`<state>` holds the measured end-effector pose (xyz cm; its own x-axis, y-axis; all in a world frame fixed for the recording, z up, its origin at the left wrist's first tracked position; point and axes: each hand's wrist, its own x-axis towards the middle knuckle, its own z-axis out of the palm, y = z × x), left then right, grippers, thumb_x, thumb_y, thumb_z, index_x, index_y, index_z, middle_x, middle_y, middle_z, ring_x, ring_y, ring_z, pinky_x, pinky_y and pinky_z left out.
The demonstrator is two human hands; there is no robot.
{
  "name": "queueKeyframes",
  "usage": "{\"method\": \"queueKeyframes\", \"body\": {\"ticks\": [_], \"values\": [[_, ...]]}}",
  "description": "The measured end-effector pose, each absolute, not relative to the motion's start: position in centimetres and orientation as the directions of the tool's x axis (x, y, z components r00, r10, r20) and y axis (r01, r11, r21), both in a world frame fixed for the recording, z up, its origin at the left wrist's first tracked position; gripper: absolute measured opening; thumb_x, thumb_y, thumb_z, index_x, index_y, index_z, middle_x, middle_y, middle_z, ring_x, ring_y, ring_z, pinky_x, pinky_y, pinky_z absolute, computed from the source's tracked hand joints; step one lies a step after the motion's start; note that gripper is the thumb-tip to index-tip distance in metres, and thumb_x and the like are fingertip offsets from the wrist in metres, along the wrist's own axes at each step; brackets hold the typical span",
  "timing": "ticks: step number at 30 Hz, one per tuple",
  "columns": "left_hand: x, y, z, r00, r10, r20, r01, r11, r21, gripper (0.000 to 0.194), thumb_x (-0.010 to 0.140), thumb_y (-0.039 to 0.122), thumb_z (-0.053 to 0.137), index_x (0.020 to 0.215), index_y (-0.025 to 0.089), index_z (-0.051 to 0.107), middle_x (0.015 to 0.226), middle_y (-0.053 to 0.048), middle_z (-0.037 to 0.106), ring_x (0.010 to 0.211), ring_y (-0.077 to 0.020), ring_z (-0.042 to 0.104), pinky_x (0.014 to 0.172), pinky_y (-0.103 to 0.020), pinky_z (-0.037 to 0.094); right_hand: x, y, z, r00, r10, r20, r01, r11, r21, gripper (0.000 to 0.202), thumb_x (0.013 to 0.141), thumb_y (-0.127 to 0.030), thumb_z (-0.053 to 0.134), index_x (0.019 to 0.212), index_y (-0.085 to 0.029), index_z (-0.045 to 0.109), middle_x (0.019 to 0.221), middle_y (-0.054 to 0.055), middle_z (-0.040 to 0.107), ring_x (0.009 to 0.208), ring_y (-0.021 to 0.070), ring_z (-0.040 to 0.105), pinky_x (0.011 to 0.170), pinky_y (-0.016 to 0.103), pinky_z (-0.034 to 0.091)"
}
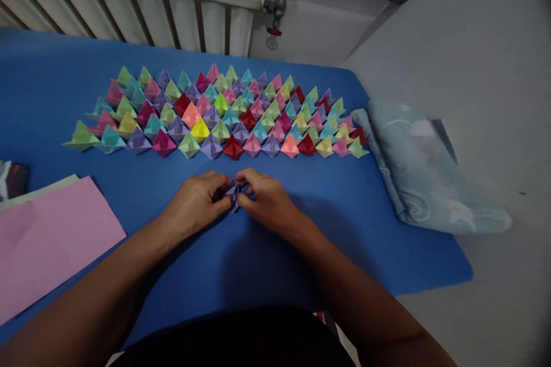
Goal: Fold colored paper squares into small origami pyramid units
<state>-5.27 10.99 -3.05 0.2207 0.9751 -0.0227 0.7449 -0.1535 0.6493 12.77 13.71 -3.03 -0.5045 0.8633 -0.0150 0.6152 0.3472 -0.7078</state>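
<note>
Between my two hands is a small folded purple paper boat (233, 197), partly covered by the fingers. My left hand (200, 195) pinches it from the left with thumb and fingertips. From the right, my right hand (264, 198) grips its other side the same way. Just beyond the hands stand several rows of folded paper boats (233, 147) in green, blue, purple, pink, red, yellow and orange, packed close together.
The blue table (181, 275) carries a stack of pink paper (60, 241) with a pale green sheet under it at left. A dark object (16, 179) lies at the left edge. A folded grey-green cloth (430, 172) rests at right. Behind are a radiator (172, 17) and a pipe valve (279, 6).
</note>
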Motion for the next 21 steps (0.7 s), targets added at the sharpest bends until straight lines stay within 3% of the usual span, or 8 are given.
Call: {"method": "queueKeyframes", "body": {"ticks": [5, 11, 21], "values": [[-5.2, 10.9, -3.2, 0.225, 0.973, -0.046, 0.803, -0.159, 0.574, 0.013, 0.085, 0.025, 0.059, 0.085, 0.020, 0.071, 0.080, -0.003, 0.067, 0.072, -0.0169, 0.062, 0.067, -0.028, 0.044, 12.6, 13.4, -2.5, -0.491, 0.871, -0.031, 0.672, 0.356, -0.649, 0.022, 0.086, -0.014, 0.057, 0.107, -0.019, 0.062, 0.100, 0.005, 0.071, 0.082, 0.0152, 0.062, 0.078, 0.027, 0.043], [-4.3, 10.5, -2.9, 0.156, 0.983, -0.096, 0.875, -0.092, 0.475, 0.018, 0.090, 0.024, 0.054, 0.082, 0.018, 0.068, 0.081, -0.006, 0.069, 0.076, -0.0191, 0.063, 0.068, -0.029, 0.043, 12.4, 13.2, -2.0, -0.451, 0.885, -0.120, 0.805, 0.345, -0.482, 0.011, 0.090, -0.018, 0.055, 0.086, -0.017, 0.066, 0.089, 0.006, 0.069, 0.079, 0.0166, 0.060, 0.071, 0.028, 0.037], [-3.8, 11.1, -2.7, 0.109, 0.983, -0.148, 0.875, -0.024, 0.483, 0.020, 0.091, 0.024, 0.049, 0.089, 0.019, 0.069, 0.082, -0.004, 0.073, 0.073, -0.0194, 0.064, 0.065, -0.030, 0.040, 11.9, 13.3, -2.0, -0.451, 0.879, -0.151, 0.847, 0.368, -0.384, 0.015, 0.094, -0.019, 0.053, 0.092, -0.015, 0.067, 0.093, 0.007, 0.070, 0.080, 0.0173, 0.060, 0.069, 0.029, 0.036]]}}
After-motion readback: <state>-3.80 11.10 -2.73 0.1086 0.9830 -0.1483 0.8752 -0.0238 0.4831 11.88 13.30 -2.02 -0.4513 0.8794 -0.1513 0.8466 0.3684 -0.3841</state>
